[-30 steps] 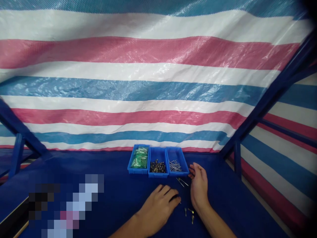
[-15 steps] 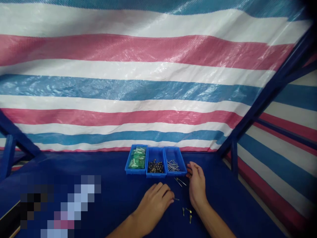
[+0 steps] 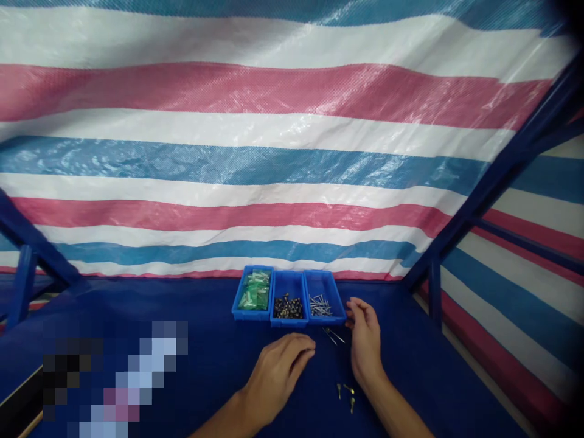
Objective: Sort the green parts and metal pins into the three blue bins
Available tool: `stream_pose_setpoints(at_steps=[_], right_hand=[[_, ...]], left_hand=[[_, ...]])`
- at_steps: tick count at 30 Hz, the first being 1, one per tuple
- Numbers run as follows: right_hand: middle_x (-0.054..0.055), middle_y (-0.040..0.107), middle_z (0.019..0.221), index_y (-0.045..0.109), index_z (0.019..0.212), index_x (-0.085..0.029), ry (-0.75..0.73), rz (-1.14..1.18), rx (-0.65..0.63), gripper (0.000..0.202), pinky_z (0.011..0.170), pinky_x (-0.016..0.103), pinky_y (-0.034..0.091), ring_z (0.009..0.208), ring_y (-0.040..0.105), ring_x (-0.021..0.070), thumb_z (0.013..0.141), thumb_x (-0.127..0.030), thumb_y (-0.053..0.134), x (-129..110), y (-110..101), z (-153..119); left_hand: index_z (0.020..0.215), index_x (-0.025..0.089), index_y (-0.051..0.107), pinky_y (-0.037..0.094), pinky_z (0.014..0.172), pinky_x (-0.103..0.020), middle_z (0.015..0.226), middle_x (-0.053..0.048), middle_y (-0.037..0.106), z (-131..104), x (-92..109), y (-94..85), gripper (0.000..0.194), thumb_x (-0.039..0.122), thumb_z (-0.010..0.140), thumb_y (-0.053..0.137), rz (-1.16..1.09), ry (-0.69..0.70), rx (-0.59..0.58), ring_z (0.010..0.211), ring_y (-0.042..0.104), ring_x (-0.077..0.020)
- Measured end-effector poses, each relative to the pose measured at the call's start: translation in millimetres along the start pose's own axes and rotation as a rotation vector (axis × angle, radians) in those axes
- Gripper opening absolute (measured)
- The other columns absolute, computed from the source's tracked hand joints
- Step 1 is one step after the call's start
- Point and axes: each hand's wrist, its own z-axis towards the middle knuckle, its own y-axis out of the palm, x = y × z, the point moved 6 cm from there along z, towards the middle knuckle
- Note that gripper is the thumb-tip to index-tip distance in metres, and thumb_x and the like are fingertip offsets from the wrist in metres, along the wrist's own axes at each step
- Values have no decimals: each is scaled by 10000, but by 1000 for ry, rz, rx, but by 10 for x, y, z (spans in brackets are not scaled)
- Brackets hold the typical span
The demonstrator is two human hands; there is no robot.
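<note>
My left hand (image 3: pixel 278 374) is over the blue table with its fingers and thumb pressed together; anything between the fingertips is hidden. Close beside the right-hand blue bin (image 3: pixel 337 301), my right hand (image 3: pixel 365 340) has loosely curved, parted fingers and holds nothing visible. Silvery nails or pins (image 3: pixel 320 305) lie in that bin. Two long thin metal pieces (image 3: pixel 334 336) rest on the table between my hands, below the bin. Several small brass-coloured pieces (image 3: pixel 352 404) lie nearer, left of my right forearm.
The middle blue bin (image 3: pixel 289 323) contains dark and brass-coloured small parts. Green-and-clear packets (image 3: pixel 255 291) fill the left bin (image 3: pixel 237 313). A blue frame bar (image 3: pixel 456 228) rises at the right, and a striped sheet (image 3: pixel 255 216) hangs behind the table.
The thin metal piece seen at my left fingertips is no longer visible. My left hand has shifted slightly left and turned. My right hand stays beside the bin.
</note>
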Motion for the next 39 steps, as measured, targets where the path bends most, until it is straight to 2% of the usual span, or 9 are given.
stream_pose_setpoints(at_steps=[4, 7, 13, 18, 21, 24, 30, 34, 39], right_hand=[[34, 685, 1016, 690, 1071, -218, -161, -76, -19, 390, 722, 306, 494, 886, 631, 218, 857, -542, 717, -196, 31, -88], [22, 662, 966, 674, 1047, -221, -276, -100, -63, 336, 726, 306, 479, 838, 602, 204, 911, -528, 695, -339, 71, -169], [-16, 574, 815, 639, 906, -230, -460, -236, -287, 249, 708, 299, 439, 752, 535, 183, 1027, -447, 636, -453, 198, -353], [15, 655, 892, 686, 1000, -250, -778, -403, -546, 110, 821, 355, 458, 834, 587, 213, 1068, -273, 604, -594, 353, -613], [33, 693, 953, 698, 1062, -262, -880, -450, -694, 119, 855, 374, 475, 907, 622, 228, 1067, -201, 595, -656, 443, -756], [41, 699, 983, 709, 1121, -272, -922, -463, -746, 155, 864, 379, 501, 938, 645, 234, 1061, -181, 599, -677, 478, -828], [51, 712, 1067, 706, 1195, -286, -907, -489, -789, 195, 942, 399, 543, 1027, 679, 246, 1045, -195, 623, -620, 486, -867], [62, 713, 1094, 697, 1249, -303, -862, -463, -805, 234, 911, 398, 568, 1029, 682, 258, 1049, -213, 615, -622, 488, -880], [60, 703, 1087, 713, 1287, -331, -833, -456, -876, 289, 902, 383, 571, 1028, 675, 253, 1068, -198, 581, -643, 512, -919]], left_hand=[[1193, 230, 631, 626, 988, -314, 1238, -65, 771, -26, -58, -11, 127, 158, 1103, 578, -54, -16, 52, 1121, 769, -193], [1163, 228, 654, 634, 892, -311, 1110, -55, 772, -18, -47, -17, 96, 181, 1093, 608, -5, -3, 55, 1002, 774, -192], [1111, 226, 723, 593, 749, -284, 954, -43, 716, 36, -29, -98, 106, 240, 1092, 619, 120, -25, 100, 851, 726, -187], [1138, 228, 739, 593, 756, -267, 991, -52, 688, 41, -52, -152, 153, 241, 1098, 593, 128, -73, 157, 846, 713, -175], [1213, 234, 730, 606, 825, -287, 1065, -72, 658, 28, -57, -187, 201, 226, 1109, 558, 149, -85, 202, 916, 714, -184], [1321, 248, 704, 610, 892, -305, 1124, -86, 634, 13, -68, -198, 274, 201, 1118, 526, 157, -78, 217, 980, 708, -187], [1594, 297, 515, 623, 866, -292, 1184, -104, 618, 7, -96, -145, 487, 158, 1131, 454, 168, -53, 152, 985, 693, -173], [1600, 299, 513, 627, 853, -307, 1165, -106, 637, 10, -103, -131, 496, 154, 1129, 458, 154, -23, 134, 991, 693, -186], [1539, 295, 579, 623, 920, -326, 1183, -98, 668, -7, -113, -134, 442, 164, 1126, 492, 123, -31, 138, 1064, 699, -202]])
